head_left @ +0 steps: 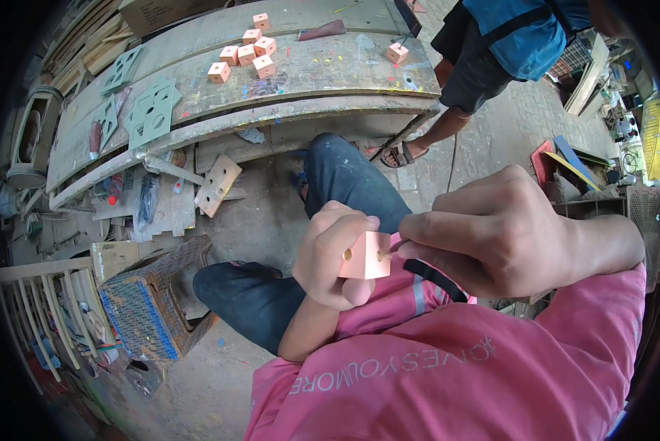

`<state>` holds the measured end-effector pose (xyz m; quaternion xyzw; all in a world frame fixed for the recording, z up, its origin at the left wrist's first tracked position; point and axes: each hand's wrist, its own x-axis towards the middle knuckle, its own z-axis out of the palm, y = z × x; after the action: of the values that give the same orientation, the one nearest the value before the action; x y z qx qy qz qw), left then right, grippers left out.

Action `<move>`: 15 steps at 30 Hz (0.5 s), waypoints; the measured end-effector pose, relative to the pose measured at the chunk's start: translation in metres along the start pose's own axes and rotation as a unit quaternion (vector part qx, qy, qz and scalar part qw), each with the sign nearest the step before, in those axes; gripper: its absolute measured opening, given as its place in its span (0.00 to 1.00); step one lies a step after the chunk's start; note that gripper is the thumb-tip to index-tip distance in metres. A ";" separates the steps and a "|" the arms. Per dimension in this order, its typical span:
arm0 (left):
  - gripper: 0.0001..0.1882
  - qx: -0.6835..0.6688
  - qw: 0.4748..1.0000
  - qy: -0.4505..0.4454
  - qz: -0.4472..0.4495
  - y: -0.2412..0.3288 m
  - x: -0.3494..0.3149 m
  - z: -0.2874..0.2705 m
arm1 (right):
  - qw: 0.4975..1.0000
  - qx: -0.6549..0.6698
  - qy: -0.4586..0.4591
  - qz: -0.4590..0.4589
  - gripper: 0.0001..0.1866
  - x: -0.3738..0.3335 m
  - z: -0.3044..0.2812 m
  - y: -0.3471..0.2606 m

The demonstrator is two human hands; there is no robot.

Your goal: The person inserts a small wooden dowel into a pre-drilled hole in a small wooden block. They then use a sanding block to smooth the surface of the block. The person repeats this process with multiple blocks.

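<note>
In front of my chest, my left hand (328,253) is wrapped round a peach-coloured wooden cube (372,266). Two of its faces show, each with a round hole. Close by on the cube's right, my right hand (491,231) is closed with thumb and forefinger pinched together. A thin tip seems to reach from those fingers to the hole in the right face, but what it belongs to is hidden. Several similar cubes (246,54) sit grouped on the worktable. Another cube (397,52) stands near the table's right end, with a thin dark stick at its top.
The paint-spotted worktable (322,81) carries pale green plates with cut-outs (153,112) and a dark red flat piece (322,30). A woven crate (142,309) stands at the lower left. A board with holes (218,185) leans under the table. A person in blue (502,44) stands at its right end.
</note>
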<state>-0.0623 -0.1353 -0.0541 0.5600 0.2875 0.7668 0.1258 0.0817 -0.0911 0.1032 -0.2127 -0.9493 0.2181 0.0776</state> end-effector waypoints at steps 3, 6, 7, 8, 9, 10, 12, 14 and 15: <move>0.36 0.008 1.000 -0.014 0.011 0.001 0.000 -0.002 | 0.999 -0.035 -0.009 -0.013 0.11 0.000 0.001 -0.001; 0.35 0.033 0.998 -0.040 0.032 -0.001 0.002 -0.005 | 0.994 -0.104 -0.011 -0.030 0.11 -0.001 -0.001 -0.004; 0.36 0.052 0.996 -0.058 0.033 0.001 0.004 -0.007 | 0.989 -0.140 -0.006 -0.036 0.11 -0.002 0.000 -0.008; 0.36 0.073 0.994 -0.076 0.036 0.002 0.004 -0.008 | 0.983 -0.176 -0.001 -0.044 0.11 -0.003 0.000 -0.010; 0.36 0.079 0.993 -0.064 0.053 0.001 0.004 -0.007 | 0.990 -0.136 -0.014 -0.026 0.10 -0.002 0.000 -0.009; 0.36 0.084 0.993 -0.052 0.071 -0.001 0.002 -0.006 | 0.995 -0.095 -0.028 -0.007 0.10 -0.002 0.001 -0.007; 0.37 0.077 0.992 -0.041 0.087 -0.001 -0.001 -0.004 | 0.992 0.075 -0.064 0.083 0.09 -0.001 0.004 -0.001; 0.38 0.054 0.994 -0.040 0.088 0.001 -0.006 -0.003 | 0.915 0.309 -0.127 0.225 0.09 0.002 0.006 0.006; 0.37 0.036 0.994 -0.047 0.089 -0.002 -0.005 -0.004 | 0.850 0.400 -0.151 0.309 0.10 0.005 0.005 0.008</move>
<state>-0.0643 -0.1375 -0.0603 0.6229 0.2578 0.7369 0.0501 0.0792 -0.0843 0.0955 -0.4098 -0.6655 0.6209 -0.0599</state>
